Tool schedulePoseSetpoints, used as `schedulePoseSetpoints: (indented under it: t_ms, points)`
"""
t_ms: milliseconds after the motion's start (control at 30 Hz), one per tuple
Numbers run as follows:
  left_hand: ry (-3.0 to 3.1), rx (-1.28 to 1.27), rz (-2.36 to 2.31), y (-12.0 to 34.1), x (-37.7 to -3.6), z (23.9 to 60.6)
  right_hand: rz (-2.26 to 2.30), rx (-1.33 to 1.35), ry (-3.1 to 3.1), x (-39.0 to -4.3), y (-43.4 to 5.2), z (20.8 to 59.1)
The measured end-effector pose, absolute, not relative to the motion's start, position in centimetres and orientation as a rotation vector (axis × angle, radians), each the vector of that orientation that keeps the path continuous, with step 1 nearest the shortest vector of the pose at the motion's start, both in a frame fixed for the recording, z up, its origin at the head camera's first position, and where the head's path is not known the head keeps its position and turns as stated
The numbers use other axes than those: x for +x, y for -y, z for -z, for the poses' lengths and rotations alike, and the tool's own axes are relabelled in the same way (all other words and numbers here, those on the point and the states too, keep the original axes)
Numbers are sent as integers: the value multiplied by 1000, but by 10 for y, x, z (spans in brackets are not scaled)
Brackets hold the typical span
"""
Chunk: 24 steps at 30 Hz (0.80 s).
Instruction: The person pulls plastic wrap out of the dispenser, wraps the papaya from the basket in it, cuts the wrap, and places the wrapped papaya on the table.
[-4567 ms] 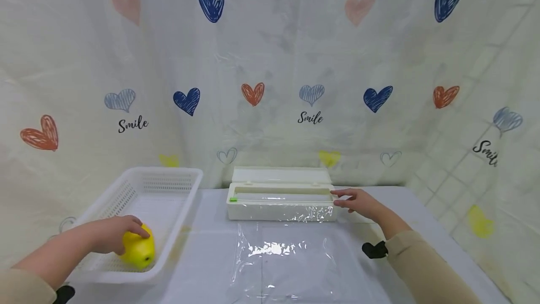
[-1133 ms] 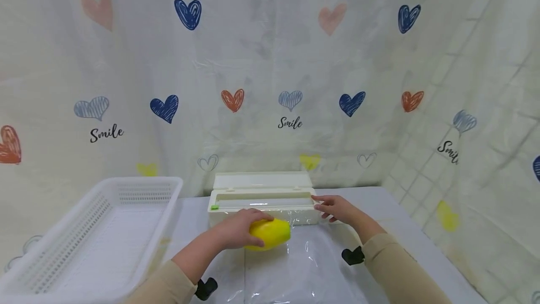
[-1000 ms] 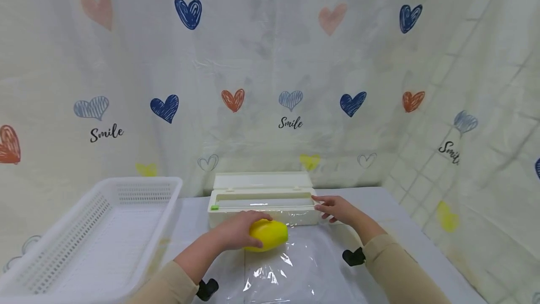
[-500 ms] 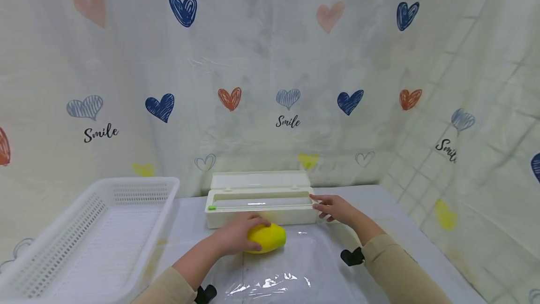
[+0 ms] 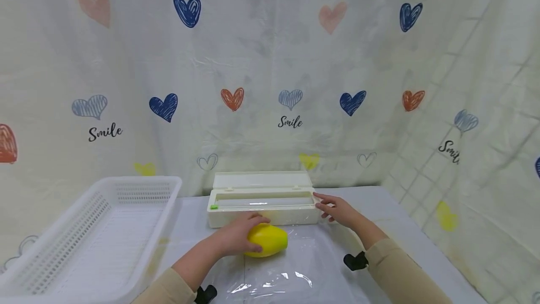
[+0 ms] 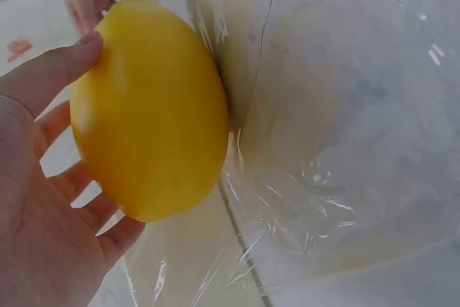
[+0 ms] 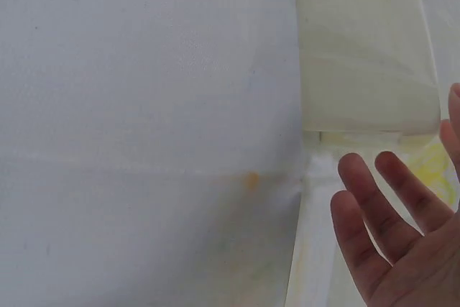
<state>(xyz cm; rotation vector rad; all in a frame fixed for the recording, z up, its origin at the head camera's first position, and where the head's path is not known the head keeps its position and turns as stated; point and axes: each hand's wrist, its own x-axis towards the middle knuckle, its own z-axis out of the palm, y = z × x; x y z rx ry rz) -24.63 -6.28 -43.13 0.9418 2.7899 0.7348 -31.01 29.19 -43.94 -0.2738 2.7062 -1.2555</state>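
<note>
So the left hand [image 5: 234, 237] is wrapped around a yellow mango [image 5: 267, 240], fingers curled over its top and side, and the fruit sits on the sheet of cling film [image 5: 291, 266] spread over the desk [image 5: 396, 210], just in front of the white film dispenser box [image 5: 262, 205]. The right hand [image 5: 337, 209] has its fingers out straight and relaxed, tips touching the right end of that box, gripping nothing. Left of the box there's a white perforated basket [image 5: 93, 238]. Behind it hangs a heart-print curtain [image 5: 270, 83].
</note>
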Motion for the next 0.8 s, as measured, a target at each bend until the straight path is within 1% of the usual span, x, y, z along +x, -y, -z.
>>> schedulePoseSetpoints:
  t_ms: [167,500,667,800]
  points:
    - [-2797,951,-737,65,-243,430,1295,-308,-2757,-309,-298,441]
    - [-2822,962,-727,74,-238,437,1179,-357,-2866,-301,-300,437]
    - [-2838,981,-709,80,-226,425,1137,-457,-2946,-285,-296,430]
    - [-2858,998,-699,89,-212,416,1094,-609,-2944,-267,-290,423]
